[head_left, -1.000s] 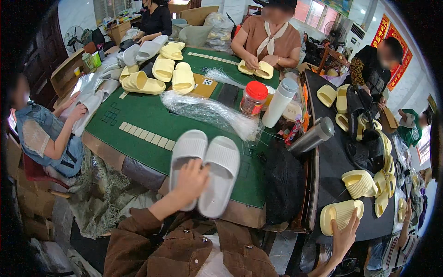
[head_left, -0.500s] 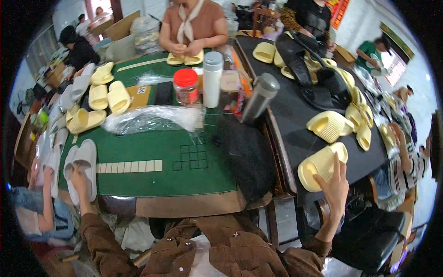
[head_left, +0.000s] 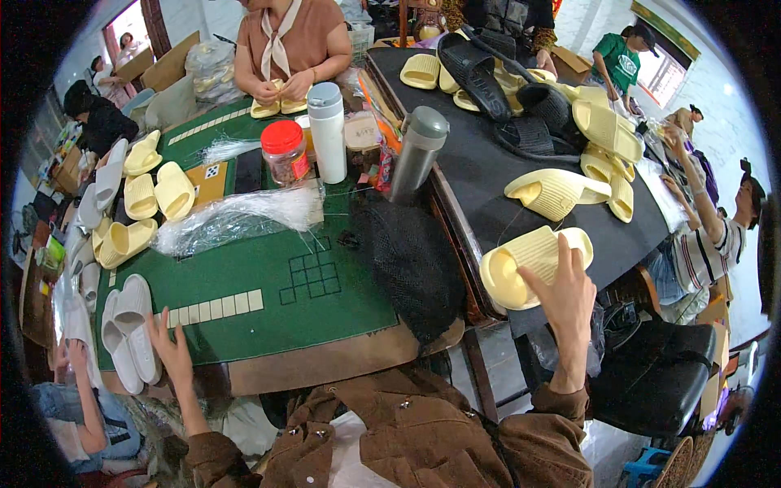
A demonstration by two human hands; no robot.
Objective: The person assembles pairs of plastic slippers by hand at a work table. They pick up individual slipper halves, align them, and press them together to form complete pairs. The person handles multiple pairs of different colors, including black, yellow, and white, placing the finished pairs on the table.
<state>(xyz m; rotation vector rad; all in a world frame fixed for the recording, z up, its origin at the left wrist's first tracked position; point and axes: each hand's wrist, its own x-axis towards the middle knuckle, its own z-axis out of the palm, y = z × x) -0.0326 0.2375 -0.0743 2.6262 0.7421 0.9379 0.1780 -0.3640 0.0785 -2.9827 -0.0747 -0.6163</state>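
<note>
My right hand (head_left: 567,297) reaches over a pale yellow slipper (head_left: 533,254) with a ridged strap, at the near edge of the black table. Its thumb and fingers are spread across the slipper's near side and seem to touch it, without closing round it. At the left, my left hand (head_left: 172,350) is open, fingers apart, over the edge of the green mat. It is just right of a pair of light grey slippers (head_left: 130,333) lying side by side, and holds nothing. Another pale yellow slipper (head_left: 547,193) lies beyond my right hand.
Black slippers (head_left: 476,81) and more yellow ones lie farther back on the black table (head_left: 480,183). On the green mat (head_left: 220,276) stand a red-lidded jar (head_left: 283,153) and a white bottle (head_left: 327,134), near a steel flask (head_left: 419,154) and a plastic bundle (head_left: 236,220). Co-workers sit around.
My left hand has let go of the light grey slippers and moved off them to the right, opening. My right hand stays at the yellow slipper. The whole view has shifted.
</note>
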